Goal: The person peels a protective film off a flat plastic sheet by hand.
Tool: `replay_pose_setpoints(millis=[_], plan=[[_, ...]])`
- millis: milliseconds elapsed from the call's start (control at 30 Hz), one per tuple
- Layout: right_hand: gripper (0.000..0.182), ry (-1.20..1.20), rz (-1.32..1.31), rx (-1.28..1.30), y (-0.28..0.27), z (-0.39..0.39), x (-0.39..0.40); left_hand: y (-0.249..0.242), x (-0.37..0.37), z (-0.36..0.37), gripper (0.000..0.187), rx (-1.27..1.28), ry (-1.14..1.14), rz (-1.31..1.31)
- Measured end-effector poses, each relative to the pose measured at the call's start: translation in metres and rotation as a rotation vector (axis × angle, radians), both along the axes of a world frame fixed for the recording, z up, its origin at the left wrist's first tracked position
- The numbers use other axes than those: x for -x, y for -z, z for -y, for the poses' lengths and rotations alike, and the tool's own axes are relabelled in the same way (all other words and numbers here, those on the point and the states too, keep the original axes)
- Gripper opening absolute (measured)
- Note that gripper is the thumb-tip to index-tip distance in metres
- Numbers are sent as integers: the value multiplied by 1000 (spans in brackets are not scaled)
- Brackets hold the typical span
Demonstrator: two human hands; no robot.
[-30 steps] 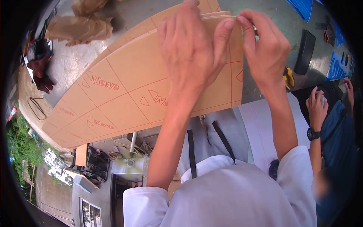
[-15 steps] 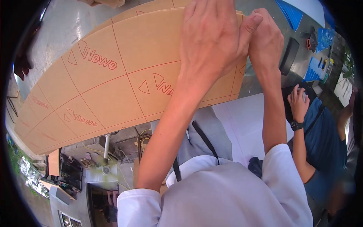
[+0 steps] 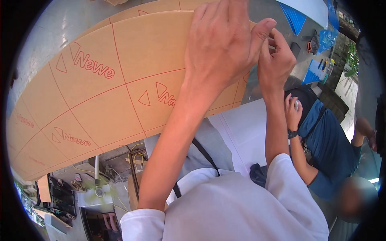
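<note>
A large brown sheet (image 3: 157, 48) printed with red lines and the word "Newe" spans the left and centre. My left hand (image 3: 221, 44) rests on its right part, thumb stretched sideways and fingers reaching toward the far edge; some fingertips are out of view. Close beside that thumb is my right hand (image 3: 277, 60), its fingers curled together at the sheet's right end. What they pinch, if anything, is hidden. Another brown sheet (image 3: 128, 19) shows along the far edge, behind the top one.
A white sheet (image 3: 247, 128) lies nearer my body. At the right, another person in a dark blue shirt (image 3: 329, 136) has a hand (image 3: 293, 112) on a small object. Blue pieces (image 3: 293, 18) and tools (image 3: 321, 64) lie on the grey surface beyond. A fan (image 3: 99, 192) stands lower left.
The view has shifted, so the sheet sits further left and lower. My right hand has come slightly away from my left, its fingers now showing curled near my left thumb.
</note>
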State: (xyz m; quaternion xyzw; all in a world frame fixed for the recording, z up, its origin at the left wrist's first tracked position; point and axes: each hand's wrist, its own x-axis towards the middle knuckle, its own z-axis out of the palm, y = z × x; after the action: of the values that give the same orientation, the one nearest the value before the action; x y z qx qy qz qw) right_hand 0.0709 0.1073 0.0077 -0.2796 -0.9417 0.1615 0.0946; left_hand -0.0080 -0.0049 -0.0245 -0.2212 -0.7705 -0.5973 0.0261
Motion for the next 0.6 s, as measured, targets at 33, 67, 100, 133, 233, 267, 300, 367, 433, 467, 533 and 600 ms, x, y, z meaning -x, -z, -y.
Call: replay_pose_setpoints(millis=[33, 67, 100, 133, 233, 267, 300, 367, 433, 467, 533, 600], plan=[[17, -38, 20, -5, -2, -3, 0, 1, 0, -1, 43, -7, -15, -40], [18, -76, 38, -10, -4, -5, 1, 2, 0, -1, 43, -12, -16, -35], [18, -76, 44, -16, -6, -6, 3, 3, 0, -2, 43, -22, -21, -43], [17, -105, 68, -34, -9, -7, 6, 2, 0, -2, 42, -31, -26, -51], [19, -177, 109, -74, -13, -13, 10, -3, 1, 1, 42, -14, 12, 29], [23, -222, 120, -92, -15, -15, 12, -3, 0, 1, 42, -18, 11, 32], [23, -222, 123, -95, -18, -16, 14, -2, 1, 1, 41, -36, 9, 36], [24, -230, 351, -227, -24, -16, 21, -3, 1, 2, 41, -55, 4, 40], [26, -248, 387, -244, -28, -17, 25, -5, 2, 5, 41, -51, 48, 98], [28, -264, 421, -261, -29, -17, 28, -2, 3, 5, 41, -53, 43, 97], [30, -273, 501, -338, -32, -15, 37, 7, 0, 5, 43, -147, -83, 35], [31, -281, 580, -416, -34, -13, 45, 12, -5, 2, 45, -372, -177, 124]])
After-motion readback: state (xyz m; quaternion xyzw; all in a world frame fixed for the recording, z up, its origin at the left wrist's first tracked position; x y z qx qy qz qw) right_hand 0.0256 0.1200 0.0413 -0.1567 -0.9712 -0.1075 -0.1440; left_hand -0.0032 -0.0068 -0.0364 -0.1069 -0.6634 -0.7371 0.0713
